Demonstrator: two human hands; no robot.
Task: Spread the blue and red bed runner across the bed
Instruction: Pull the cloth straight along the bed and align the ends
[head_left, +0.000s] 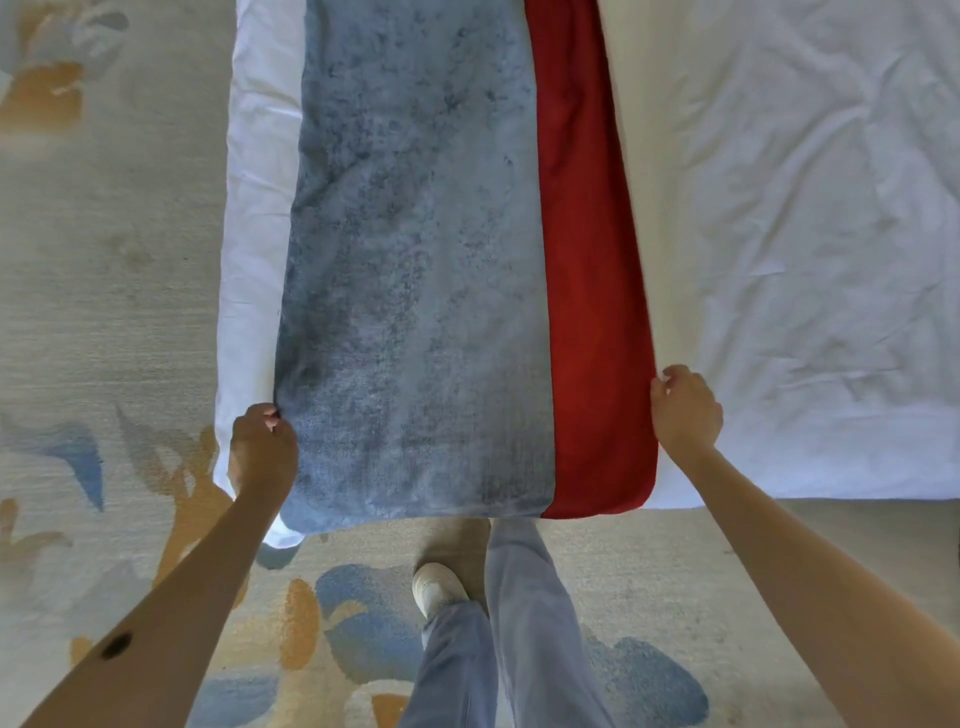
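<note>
runner (415, 291) gripped between left hand (262, 449), right hand (685, 410)

I see a pale beige carpet (104, 270) with blue and orange blotches, softly lit, along two sides of the white-sheeted bed (810, 218).

On bed (805, 208), bed runner (415, 260) lying along left side, stretching away from person, near end reaching bed's near edge. At runner's near left corner, left grip (262, 452) pinching it; right grip (685, 410) holding runner's right edge near its end. Left of bed and before it, carpet (104, 260) lying; legs (519, 597) and shoe (436, 584) standing on carpet between arms.
</note>
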